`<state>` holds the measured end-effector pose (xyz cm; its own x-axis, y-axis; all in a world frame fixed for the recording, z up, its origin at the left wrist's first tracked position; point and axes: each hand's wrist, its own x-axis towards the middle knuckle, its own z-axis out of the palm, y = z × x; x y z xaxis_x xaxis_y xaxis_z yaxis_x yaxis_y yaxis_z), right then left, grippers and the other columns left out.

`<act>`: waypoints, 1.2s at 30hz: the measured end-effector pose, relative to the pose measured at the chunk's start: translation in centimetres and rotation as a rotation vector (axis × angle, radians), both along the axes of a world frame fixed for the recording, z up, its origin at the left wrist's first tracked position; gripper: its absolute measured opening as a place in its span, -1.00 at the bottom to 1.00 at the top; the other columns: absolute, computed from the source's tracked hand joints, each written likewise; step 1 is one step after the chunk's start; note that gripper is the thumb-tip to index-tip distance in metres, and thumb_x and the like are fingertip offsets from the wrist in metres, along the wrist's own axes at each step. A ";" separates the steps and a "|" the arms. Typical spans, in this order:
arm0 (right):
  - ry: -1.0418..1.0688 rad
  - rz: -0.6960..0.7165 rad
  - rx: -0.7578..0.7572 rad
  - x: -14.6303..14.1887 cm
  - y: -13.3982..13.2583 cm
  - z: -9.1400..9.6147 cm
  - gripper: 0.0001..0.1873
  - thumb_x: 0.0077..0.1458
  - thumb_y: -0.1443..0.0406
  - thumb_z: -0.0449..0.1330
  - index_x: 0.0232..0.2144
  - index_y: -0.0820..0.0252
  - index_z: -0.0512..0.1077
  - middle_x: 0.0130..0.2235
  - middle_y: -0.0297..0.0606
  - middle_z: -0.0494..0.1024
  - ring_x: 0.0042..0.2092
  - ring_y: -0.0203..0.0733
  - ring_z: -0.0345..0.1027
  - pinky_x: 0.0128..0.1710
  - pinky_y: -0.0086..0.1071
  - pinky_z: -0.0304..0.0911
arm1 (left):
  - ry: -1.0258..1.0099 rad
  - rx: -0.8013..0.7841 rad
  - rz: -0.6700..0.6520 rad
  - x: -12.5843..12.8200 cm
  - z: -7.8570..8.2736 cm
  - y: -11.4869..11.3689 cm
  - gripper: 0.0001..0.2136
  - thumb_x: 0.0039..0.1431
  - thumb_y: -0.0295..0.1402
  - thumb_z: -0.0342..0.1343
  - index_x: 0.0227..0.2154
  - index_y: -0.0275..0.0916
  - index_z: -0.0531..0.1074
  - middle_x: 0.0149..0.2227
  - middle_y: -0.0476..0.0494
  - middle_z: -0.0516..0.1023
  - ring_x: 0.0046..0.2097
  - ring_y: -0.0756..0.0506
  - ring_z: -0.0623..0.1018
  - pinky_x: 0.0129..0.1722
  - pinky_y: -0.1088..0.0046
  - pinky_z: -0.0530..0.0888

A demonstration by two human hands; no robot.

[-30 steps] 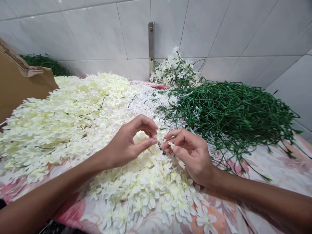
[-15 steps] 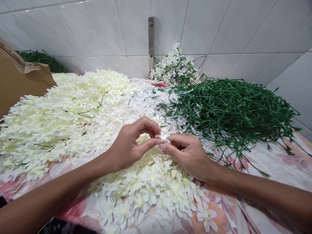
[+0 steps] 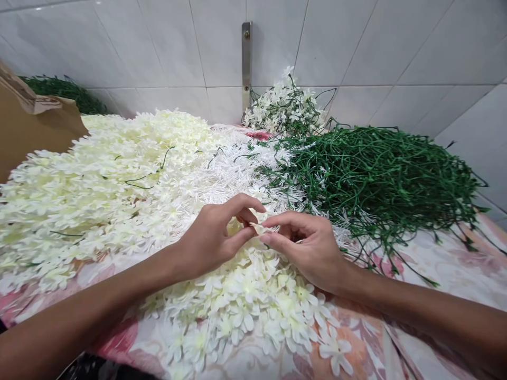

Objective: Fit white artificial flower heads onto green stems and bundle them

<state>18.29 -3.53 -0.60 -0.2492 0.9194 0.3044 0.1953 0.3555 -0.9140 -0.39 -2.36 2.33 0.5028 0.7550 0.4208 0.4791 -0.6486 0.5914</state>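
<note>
My left hand [image 3: 216,237] and my right hand [image 3: 307,248] meet over a heap of loose cream-white artificial flowers [image 3: 119,184]. Both pinch one small white flower piece [image 3: 259,228] between thumb and forefinger, fingertips almost touching. More loose blossoms [image 3: 245,301] lie just under my wrists on the flowered cloth [image 3: 435,269]. To the right of my hands spreads a tangle of green plastic stems [image 3: 376,179].
A bunch of stems with white flowers on them [image 3: 283,108] lies at the back by the tiled wall [image 3: 356,47]. A metal bracket [image 3: 246,68] is fixed to the wall. A brown cardboard box [image 3: 35,132] stands at the left, with more green stems [image 3: 59,89] behind it.
My two hands have drawn closer and risen slightly; the small flower piece is now pinched between both, and its petals lie flatter than half a second ago.
</note>
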 end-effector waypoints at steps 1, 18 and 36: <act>-0.018 0.006 0.017 0.0 0.0 0.0 -0.86 0.00 0.26 0.26 -0.39 0.23 0.54 -0.67 -0.45 0.20 -0.62 -0.44 -0.03 -0.66 -0.52 -0.07 | 0.009 -0.010 -0.003 0.0 0.0 0.0 -0.77 0.09 -0.51 0.13 -0.17 -0.22 0.33 -0.37 -0.02 0.55 -0.34 0.01 0.57 -0.49 0.63 0.43; -0.030 0.006 -0.086 0.3 0.0 -0.6 -0.84 0.18 0.21 0.10 -0.37 0.19 0.30 -0.65 -0.53 0.11 -0.62 -0.45 -0.05 -0.64 -0.55 -0.11 | 0.129 0.162 0.038 0.2 0.0 -0.2 -0.83 0.16 -0.39 0.13 -0.18 -0.26 0.37 -0.20 -0.09 0.52 -0.14 -0.06 0.47 -0.14 0.38 0.31; -0.124 0.032 0.022 0.5 -0.1 -0.2 -0.71 0.23 0.22 0.02 -0.50 0.23 0.29 -0.61 -0.47 0.15 -0.59 -0.46 -0.02 -0.61 -0.53 -0.07 | 0.042 0.263 -0.013 0.2 -0.5 0.2 -0.90 0.14 -0.36 0.17 -0.29 -0.25 0.48 -0.33 -0.06 0.60 -0.28 -0.03 0.52 -0.25 0.40 0.33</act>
